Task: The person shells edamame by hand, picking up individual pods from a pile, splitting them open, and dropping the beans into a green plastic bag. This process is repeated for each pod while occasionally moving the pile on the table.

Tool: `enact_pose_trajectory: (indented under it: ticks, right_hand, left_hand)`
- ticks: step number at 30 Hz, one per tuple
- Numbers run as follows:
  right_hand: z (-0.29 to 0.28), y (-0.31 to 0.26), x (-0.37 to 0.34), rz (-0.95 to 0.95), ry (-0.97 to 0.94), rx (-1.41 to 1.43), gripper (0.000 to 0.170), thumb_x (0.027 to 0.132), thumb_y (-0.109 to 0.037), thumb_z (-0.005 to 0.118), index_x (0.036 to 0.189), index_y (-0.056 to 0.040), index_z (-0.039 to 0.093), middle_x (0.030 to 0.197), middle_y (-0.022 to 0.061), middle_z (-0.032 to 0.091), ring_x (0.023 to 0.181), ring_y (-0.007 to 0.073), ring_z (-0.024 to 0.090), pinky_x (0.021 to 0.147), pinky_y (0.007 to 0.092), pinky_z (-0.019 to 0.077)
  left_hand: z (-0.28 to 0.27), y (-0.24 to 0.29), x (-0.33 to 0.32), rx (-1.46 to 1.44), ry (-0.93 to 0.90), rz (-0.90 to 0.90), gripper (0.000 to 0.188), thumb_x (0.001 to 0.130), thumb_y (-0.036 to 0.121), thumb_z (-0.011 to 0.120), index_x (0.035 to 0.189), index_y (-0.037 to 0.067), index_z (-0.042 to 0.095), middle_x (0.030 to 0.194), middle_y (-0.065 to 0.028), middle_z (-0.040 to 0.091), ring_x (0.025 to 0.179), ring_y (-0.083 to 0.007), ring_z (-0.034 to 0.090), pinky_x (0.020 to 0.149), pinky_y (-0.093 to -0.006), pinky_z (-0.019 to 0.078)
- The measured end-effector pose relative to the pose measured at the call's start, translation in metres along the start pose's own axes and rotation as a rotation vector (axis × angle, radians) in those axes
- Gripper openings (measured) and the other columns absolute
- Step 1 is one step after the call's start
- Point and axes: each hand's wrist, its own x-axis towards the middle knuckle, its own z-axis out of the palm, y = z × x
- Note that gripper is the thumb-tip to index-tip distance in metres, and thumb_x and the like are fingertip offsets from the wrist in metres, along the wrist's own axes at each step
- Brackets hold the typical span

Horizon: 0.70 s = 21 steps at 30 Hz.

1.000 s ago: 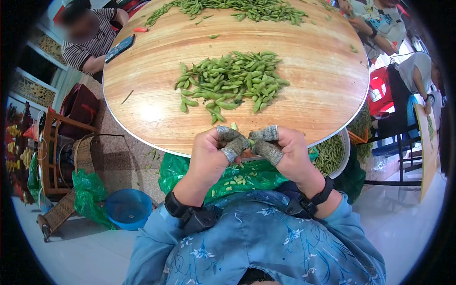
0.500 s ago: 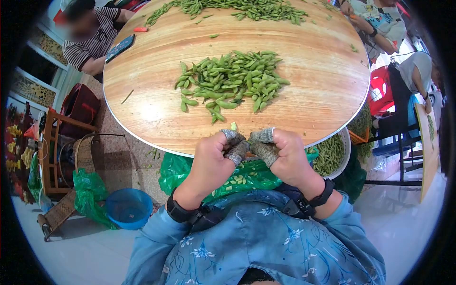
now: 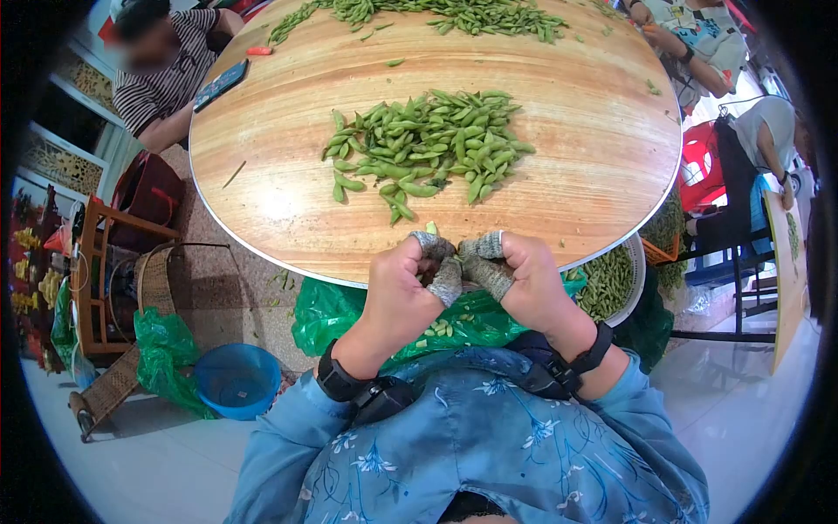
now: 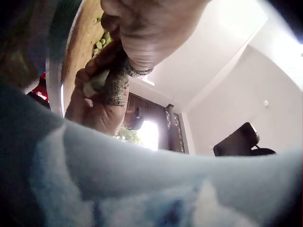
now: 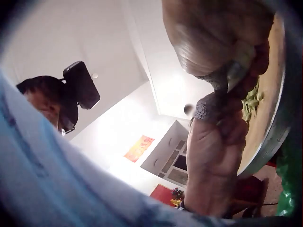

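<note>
At the near edge of the round wooden table (image 3: 288, 236), the left hand (image 3: 403, 288) and right hand (image 3: 528, 284) meet fingertip to fingertip. Grey knitted covers wrap the thumbs and forefingers. Between them the hands pinch a green pod (image 3: 458, 258), mostly hidden by the fingers. In the right wrist view a pale green pod (image 5: 240, 68) shows among the fingers. A pile of green pods (image 3: 428, 140) lies on the table beyond the hands, and a pale piece (image 3: 431, 228) lies just past the fingertips. Shelled beans (image 3: 441, 328) rest on green plastic (image 3: 327, 314) below the hands.
More pods (image 3: 454, 16) lie along the table's far side. A phone (image 3: 222, 85) sits at the left edge. A white basket of pods (image 3: 611, 284) stands under the right edge, a blue basin (image 3: 236, 381) on the floor at left. Seated people are at both far sides.
The left hand has shifted slightly right and turned a little, its fingers still meeting the right hand's. The green bit between the fingertips shows less than a second ago. The right hand has hardly moved.
</note>
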Motion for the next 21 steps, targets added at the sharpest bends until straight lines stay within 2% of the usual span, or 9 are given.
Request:
enact_pose_trajectory:
  ticks: [2,3,5,9,12,16,18,20,21]
  right_hand:
    - [0.000,0.002,0.001,0.073,-0.036,0.265,0.011,0.078,-0.005,0.056,0.086,0.0027,0.056,0.076,0.0028,0.058,0.067,0.0097,0.054,0.061,0.0222,0.0446]
    - [-0.002,0.002,0.002,0.074,-0.035,0.264,0.011,0.078,-0.005,0.056,0.086,0.0027,0.056,0.076,0.0028,0.058,0.067,0.0097,0.054,0.061,0.0222,0.0446]
    - [-0.007,0.000,0.003,0.180,-0.133,0.437,0.012,0.080,-0.007,0.054,0.088,0.0017,0.056,0.078,0.0027,0.059,0.070,0.0084,0.054,0.062,0.0222,0.0449]
    - [-0.007,0.007,0.003,0.226,-0.136,0.529,0.012,0.081,-0.009,0.053,0.088,0.0004,0.056,0.078,0.0025,0.059,0.070,0.0077,0.054,0.063,0.0215,0.0445]
    - [-0.005,0.001,0.003,0.217,-0.112,0.438,0.012,0.080,-0.008,0.055,0.087,0.0013,0.056,0.077,0.0026,0.059,0.069,0.0077,0.054,0.062,0.0216,0.0442]
    - [0.001,0.000,-0.001,0.116,-0.038,0.254,0.009,0.078,-0.005,0.056,0.083,0.0022,0.057,0.075,0.0025,0.059,0.068,0.0079,0.054,0.061,0.0215,0.0437]
    - [0.002,-0.002,0.000,0.083,-0.020,0.199,0.007,0.076,-0.003,0.056,0.081,0.0024,0.057,0.074,0.0031,0.060,0.068,0.0080,0.053,0.060,0.0217,0.0435]
    - [0.002,-0.009,0.000,-0.061,-0.024,-0.149,0.006,0.075,-0.001,0.056,0.080,0.0022,0.056,0.072,0.0048,0.060,0.067,0.0081,0.053,0.058,0.0226,0.0433]
    - [0.002,-0.009,0.000,-0.060,-0.023,-0.148,0.006,0.075,-0.001,0.056,0.080,0.0022,0.056,0.072,0.0048,0.060,0.067,0.0081,0.053,0.058,0.0226,0.0433]
  left_hand:
    - [-0.001,0.004,0.000,-0.023,-0.017,-0.030,0.013,0.070,-0.004,0.058,0.081,-0.004,0.051,0.069,-0.0069,0.058,0.064,-0.0091,0.056,0.054,-0.0214,0.0457]
    - [-0.002,0.006,-0.001,-0.046,-0.034,-0.060,0.011,0.071,-0.003,0.057,0.080,-0.004,0.051,0.069,-0.0064,0.058,0.064,-0.0091,0.056,0.053,-0.0210,0.0455]
    - [-0.004,0.008,0.000,-0.102,-0.061,-0.089,0.011,0.072,-0.004,0.057,0.080,-0.003,0.051,0.069,-0.0060,0.058,0.063,-0.0092,0.056,0.053,-0.0204,0.0451]
    - [-0.007,0.010,0.001,-0.199,-0.100,-0.177,0.010,0.072,-0.003,0.057,0.080,-0.002,0.052,0.071,-0.0046,0.058,0.063,-0.0086,0.055,0.054,-0.0197,0.0443]
    - [-0.011,0.007,0.002,-0.103,-0.141,-0.102,0.010,0.074,0.000,0.057,0.083,-0.002,0.053,0.072,-0.0067,0.059,0.062,-0.0119,0.058,0.056,-0.0217,0.0467]
    - [-0.016,0.003,0.003,-0.060,-0.168,-0.067,0.013,0.073,0.001,0.059,0.084,-0.003,0.054,0.074,-0.0065,0.059,0.065,-0.0112,0.058,0.057,-0.0221,0.0470]
    - [-0.017,0.005,0.003,0.113,-0.172,-0.018,0.014,0.072,0.002,0.060,0.084,-0.003,0.054,0.075,-0.0062,0.060,0.067,-0.0104,0.058,0.059,-0.0223,0.0472]
    - [-0.011,0.005,0.003,0.087,-0.116,-0.017,0.015,0.070,0.001,0.061,0.083,-0.003,0.054,0.073,-0.0054,0.059,0.066,-0.0087,0.056,0.059,-0.0217,0.0462]
    - [-0.009,0.004,0.002,0.060,-0.057,-0.017,0.016,0.068,0.000,0.062,0.082,-0.003,0.055,0.072,-0.0047,0.059,0.065,-0.0069,0.054,0.058,-0.0211,0.0451]
